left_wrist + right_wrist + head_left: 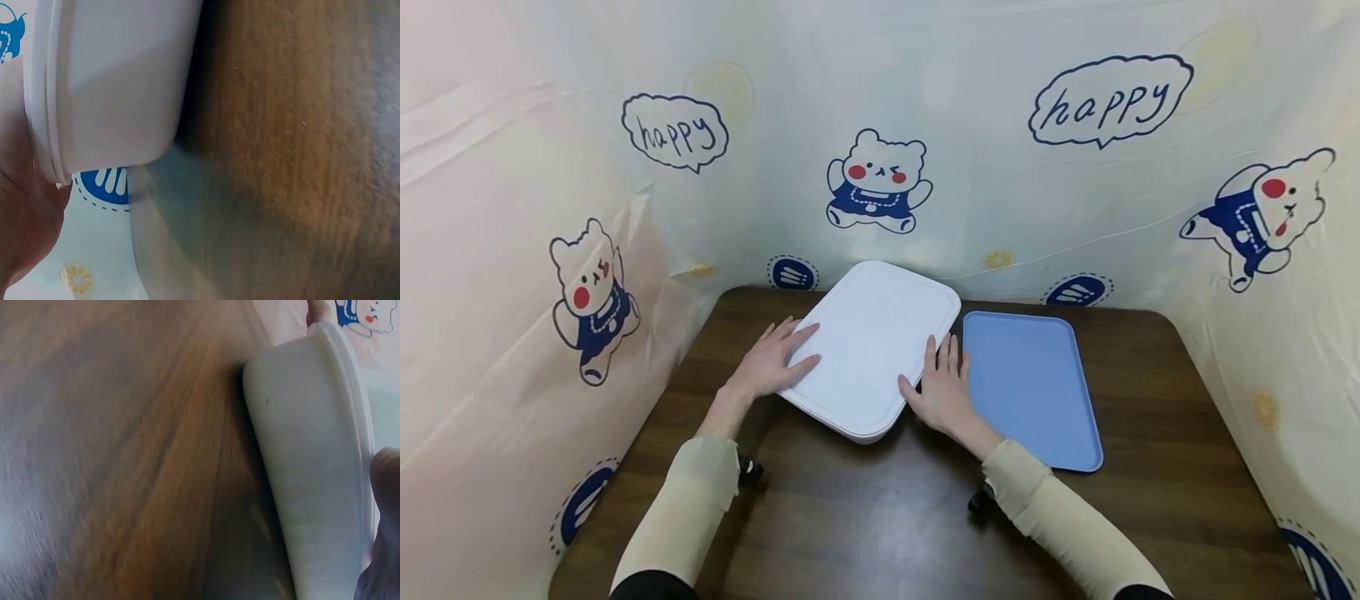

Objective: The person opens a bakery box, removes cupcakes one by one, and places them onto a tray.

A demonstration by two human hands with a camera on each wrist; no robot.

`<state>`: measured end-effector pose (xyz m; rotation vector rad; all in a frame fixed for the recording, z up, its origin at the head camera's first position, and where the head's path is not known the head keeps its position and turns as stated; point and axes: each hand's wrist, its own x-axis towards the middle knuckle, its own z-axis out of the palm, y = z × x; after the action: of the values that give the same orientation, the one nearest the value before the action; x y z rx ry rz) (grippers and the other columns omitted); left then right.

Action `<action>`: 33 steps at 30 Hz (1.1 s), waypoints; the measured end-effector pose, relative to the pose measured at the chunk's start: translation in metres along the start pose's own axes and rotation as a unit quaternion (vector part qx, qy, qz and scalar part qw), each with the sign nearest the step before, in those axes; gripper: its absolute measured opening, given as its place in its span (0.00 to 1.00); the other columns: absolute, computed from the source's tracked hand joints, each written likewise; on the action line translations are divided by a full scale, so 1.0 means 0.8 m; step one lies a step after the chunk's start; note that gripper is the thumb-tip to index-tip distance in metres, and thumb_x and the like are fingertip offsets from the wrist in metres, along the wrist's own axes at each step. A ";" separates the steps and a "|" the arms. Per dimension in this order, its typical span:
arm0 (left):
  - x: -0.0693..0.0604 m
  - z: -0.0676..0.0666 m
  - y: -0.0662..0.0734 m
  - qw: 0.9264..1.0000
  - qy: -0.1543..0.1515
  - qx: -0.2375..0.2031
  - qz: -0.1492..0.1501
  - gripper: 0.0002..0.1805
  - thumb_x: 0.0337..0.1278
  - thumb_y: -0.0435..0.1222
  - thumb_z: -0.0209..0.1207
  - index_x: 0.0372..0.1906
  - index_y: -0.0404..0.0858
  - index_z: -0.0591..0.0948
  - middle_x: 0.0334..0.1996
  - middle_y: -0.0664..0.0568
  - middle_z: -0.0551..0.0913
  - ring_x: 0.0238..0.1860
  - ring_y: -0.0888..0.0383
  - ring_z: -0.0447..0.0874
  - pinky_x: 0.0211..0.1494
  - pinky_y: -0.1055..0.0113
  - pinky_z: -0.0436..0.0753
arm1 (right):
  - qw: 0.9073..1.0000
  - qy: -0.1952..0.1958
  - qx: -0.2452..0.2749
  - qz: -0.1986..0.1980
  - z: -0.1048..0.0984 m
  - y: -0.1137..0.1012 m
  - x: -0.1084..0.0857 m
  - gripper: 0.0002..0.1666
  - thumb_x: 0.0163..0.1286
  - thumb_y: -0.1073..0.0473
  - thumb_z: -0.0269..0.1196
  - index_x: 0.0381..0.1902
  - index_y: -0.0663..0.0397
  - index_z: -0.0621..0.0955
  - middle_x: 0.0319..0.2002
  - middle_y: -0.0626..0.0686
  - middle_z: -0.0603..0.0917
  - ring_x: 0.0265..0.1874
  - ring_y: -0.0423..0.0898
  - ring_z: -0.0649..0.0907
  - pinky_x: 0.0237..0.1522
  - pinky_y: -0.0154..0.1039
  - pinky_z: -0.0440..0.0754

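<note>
at the far left i have a pale cloth [497, 217] printed with cartoon bears, and it carries on behind the dark wood table [865, 525]. next comes the left sleeve [683, 500], cream-coloured, and out of it the left hand [772, 358], fingers spread and fairly straight, not clenched. its thumb and fingertips lie over the left edge of a white box [125, 87], and my left wrist view shows the hand up against the rim. the box sits toward the back of the table, turned at a slant, with its white lid [872, 342] on. along the opposite side i see the right hand [943, 390], also released, fingers extended and the thumb at the lid's edge; it touches the box without curling round it. farther right a blue tray [1030, 392] lies on the table just beside the box, partly hidden behind the right hand and the right sleeve [1067, 521].
</note>
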<state>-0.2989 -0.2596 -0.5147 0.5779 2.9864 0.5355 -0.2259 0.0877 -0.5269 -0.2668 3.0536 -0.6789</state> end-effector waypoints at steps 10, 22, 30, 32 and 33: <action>-0.012 0.002 0.010 1.000 0.012 0.017 0.014 0.44 0.77 0.66 0.53 0.89 0.53 0.62 0.89 0.40 0.59 0.92 0.37 0.48 0.94 0.35 0.46 | 0.999 -0.024 -0.017 -0.032 -0.019 0.022 0.019 0.56 0.85 0.28 0.46 0.91 0.59 0.44 0.89 0.72 0.40 0.91 0.67 0.40 0.89 0.74 0.40; -0.032 0.015 0.024 0.999 0.035 -0.004 0.005 0.44 0.77 0.63 0.56 0.88 0.50 0.63 0.89 0.38 0.59 0.91 0.37 0.49 0.93 0.35 0.49 | 0.997 -0.060 -0.003 -0.057 -0.033 0.034 0.024 0.51 0.85 0.31 0.47 0.92 0.49 0.47 0.89 0.72 0.37 0.91 0.66 0.36 0.88 0.75 0.33; -0.048 0.019 0.036 0.999 0.035 -0.006 0.009 0.45 0.77 0.63 0.57 0.89 0.49 0.62 0.89 0.38 0.57 0.92 0.37 0.48 0.93 0.33 0.49 | 0.995 -0.068 0.017 -0.077 -0.038 0.046 0.027 0.50 0.86 0.34 0.49 0.92 0.52 0.48 0.89 0.73 0.38 0.91 0.68 0.36 0.87 0.77 0.33; -0.052 0.020 0.038 0.999 0.034 -0.006 0.010 0.45 0.76 0.64 0.57 0.89 0.49 0.62 0.90 0.38 0.56 0.92 0.37 0.48 0.93 0.33 0.49 | 0.994 -0.072 0.020 -0.081 -0.039 0.051 0.027 0.50 0.87 0.34 0.49 0.92 0.52 0.47 0.89 0.73 0.37 0.91 0.67 0.35 0.87 0.77 0.32; -0.054 0.020 0.040 0.999 0.033 -0.006 0.010 0.45 0.76 0.64 0.57 0.89 0.50 0.62 0.90 0.38 0.56 0.92 0.37 0.48 0.93 0.34 0.49 | 0.994 -0.074 0.019 -0.083 -0.039 0.053 0.027 0.50 0.87 0.34 0.49 0.92 0.51 0.47 0.89 0.72 0.37 0.91 0.67 0.34 0.87 0.76 0.33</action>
<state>-0.2461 -0.2427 -0.5197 0.6020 3.0402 0.5851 -0.2554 0.1348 -0.5156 -0.5497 2.8973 -0.6888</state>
